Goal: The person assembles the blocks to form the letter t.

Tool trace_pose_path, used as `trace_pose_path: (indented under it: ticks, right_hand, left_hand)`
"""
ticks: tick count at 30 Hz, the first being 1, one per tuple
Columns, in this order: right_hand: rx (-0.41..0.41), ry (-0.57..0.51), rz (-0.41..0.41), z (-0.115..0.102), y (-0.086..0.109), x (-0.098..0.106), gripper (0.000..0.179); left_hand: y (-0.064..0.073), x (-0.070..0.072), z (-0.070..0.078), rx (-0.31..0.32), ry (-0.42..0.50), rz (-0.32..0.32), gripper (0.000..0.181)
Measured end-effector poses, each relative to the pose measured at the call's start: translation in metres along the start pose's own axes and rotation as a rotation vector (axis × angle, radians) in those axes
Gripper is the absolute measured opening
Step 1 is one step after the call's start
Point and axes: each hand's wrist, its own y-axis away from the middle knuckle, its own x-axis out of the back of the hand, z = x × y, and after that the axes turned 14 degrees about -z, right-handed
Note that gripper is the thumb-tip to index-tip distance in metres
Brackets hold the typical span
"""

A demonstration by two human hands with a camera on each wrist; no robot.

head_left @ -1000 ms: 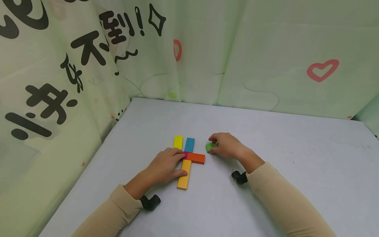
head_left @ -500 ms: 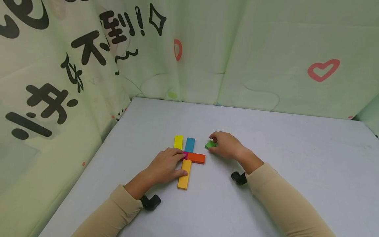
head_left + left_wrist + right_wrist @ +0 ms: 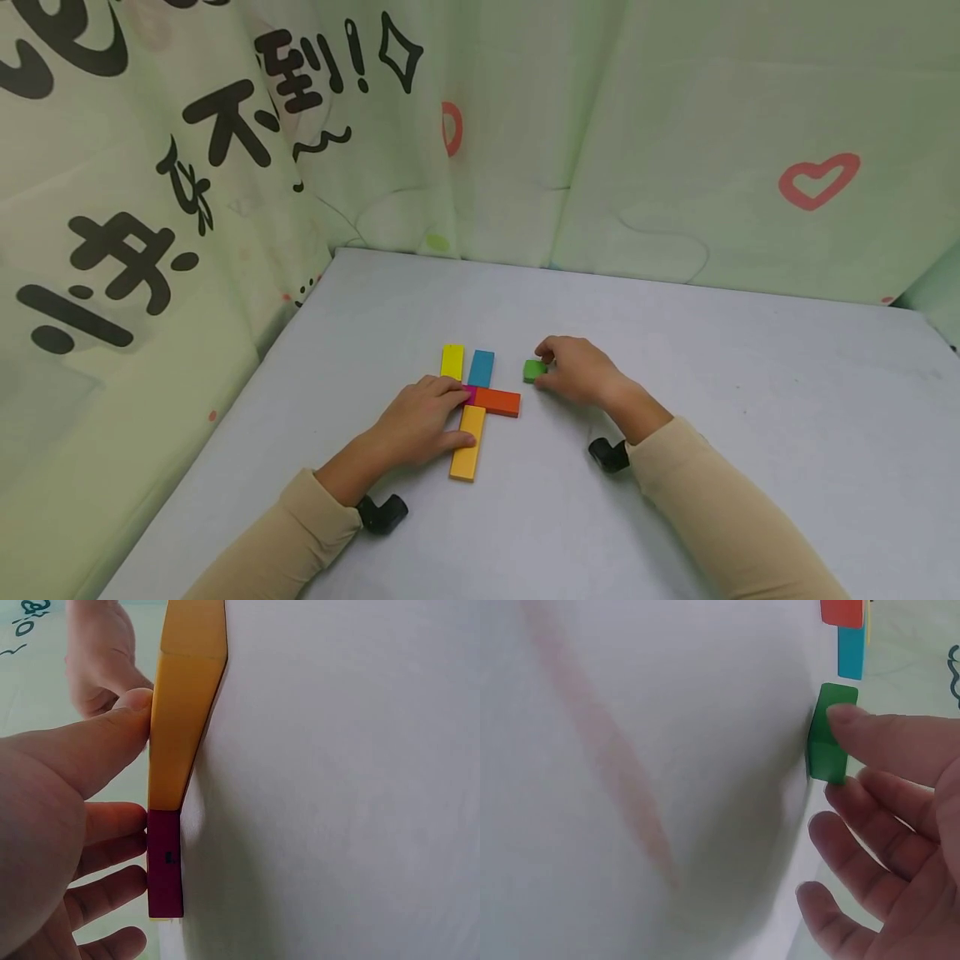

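Note:
My left hand (image 3: 420, 421) rests over a flat arrangement of coloured blocks on the table. Its thumb touches the top of an amber block (image 3: 465, 458), and the outstretched fingers lie on a magenta block (image 3: 165, 862), mostly hidden under them in the head view. An orange-red block (image 3: 499, 403) extends rightward from the magenta one. Beyond it stand a blue block (image 3: 482, 369) and a yellow block (image 3: 452, 361), side by side with a gap. To the right, my right hand (image 3: 581, 371) pinches a small green block (image 3: 832, 750) between thumb and fingertips, apart from the others.
A white-covered table (image 3: 720, 417) extends widely to the right. Behind and to the left hangs a pale green printed curtain (image 3: 675, 167). Each wrist carries a black camera, such as the left wrist camera (image 3: 382, 514).
The green block has turned in my right fingers, slanting half a second ago and squarer to the view now. My left hand and the other blocks keep their places.

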Motion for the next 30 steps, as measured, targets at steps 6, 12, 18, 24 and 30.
trace_pose_path:
  ticks: [6,12,18,24,30]
  right_hand:
    - [0.007,-0.006,-0.004,-0.0014,0.0002,0.0006,0.052]
    - [-0.037,0.036,0.025,-0.0030,-0.0006,0.0004,0.055]
    - [-0.042,0.020,0.016,-0.0027,-0.0014,-0.0022,0.045]
    - [-0.027,0.027,0.034,-0.0028,-0.0003,-0.0036,0.044]
    - [-0.014,0.025,0.058,-0.0056,0.0052,-0.0021,0.044]
  left_hand:
    - [-0.0008,0.0006,0.0004,-0.001,0.001,-0.002,0.066]
    - [-0.0006,0.0018,0.0012,-0.004,-0.002,0.000,0.066]
    - [0.0010,0.0008,0.0011,0.000,-0.006,-0.003,0.066]
    - [0.0020,0.0000,0.0003,-0.009,-0.003,0.000,0.066]
    - [0.0025,0.0013,-0.0001,-0.020,-0.008,0.005,0.066]
